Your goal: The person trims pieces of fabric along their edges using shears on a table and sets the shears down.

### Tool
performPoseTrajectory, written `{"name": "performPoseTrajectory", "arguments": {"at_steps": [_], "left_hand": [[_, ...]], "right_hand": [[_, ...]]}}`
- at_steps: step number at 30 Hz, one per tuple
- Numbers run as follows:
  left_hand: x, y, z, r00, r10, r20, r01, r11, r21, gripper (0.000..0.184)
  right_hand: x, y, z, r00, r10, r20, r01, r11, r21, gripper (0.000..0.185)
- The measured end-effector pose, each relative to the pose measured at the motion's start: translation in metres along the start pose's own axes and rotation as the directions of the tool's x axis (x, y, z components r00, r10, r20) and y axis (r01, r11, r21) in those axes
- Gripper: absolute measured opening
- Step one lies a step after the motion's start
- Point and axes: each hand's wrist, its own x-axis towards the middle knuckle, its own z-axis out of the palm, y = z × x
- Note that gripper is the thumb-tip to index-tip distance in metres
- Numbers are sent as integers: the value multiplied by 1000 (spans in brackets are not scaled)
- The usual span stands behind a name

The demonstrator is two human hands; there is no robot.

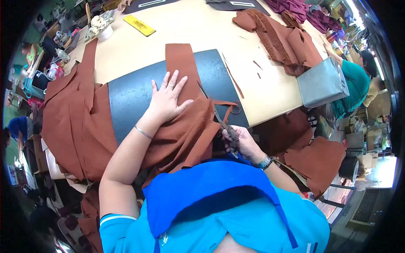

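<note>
My left hand [168, 98] lies flat with fingers spread on a rust-brown fabric piece [181, 57], pressing it against a dark board [130, 95] on the table. In my right hand [242, 143] is a pair of scissors [230, 134] with wrapped handles, fingers closed round them. Their blades point up and away along the fabric's right edge, beside my left hand. A narrow strip of the same cloth [228, 110] curls near the blades. Folds of the fabric hang down over the table's near edge toward my blue apron [206, 185].
More brown cloth [80, 118] drapes over the table's left side, and another heap [280, 42] lies far right. A yellow block [139, 25], a white bowl [104, 33] and a grey metal box [322, 82] stand on the table [270, 95]. A co-worker in teal [353, 84] is at the right.
</note>
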Motion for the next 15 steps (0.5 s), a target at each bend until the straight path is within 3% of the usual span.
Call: {"name": "performPoseTrajectory", "arguments": {"at_steps": [5, 15], "left_hand": [[-2, 2, 2, 999, -30, -10, 30, 1000, 4, 77], [-14, 27, 2, 998, -62, 5, 61, 998, 32, 76]], "right_hand": [[-2, 2, -5, 1000, -12, 28, 14, 998, -63, 23], [6, 6, -4, 999, -34, 17, 34, 999, 17, 23]]}}
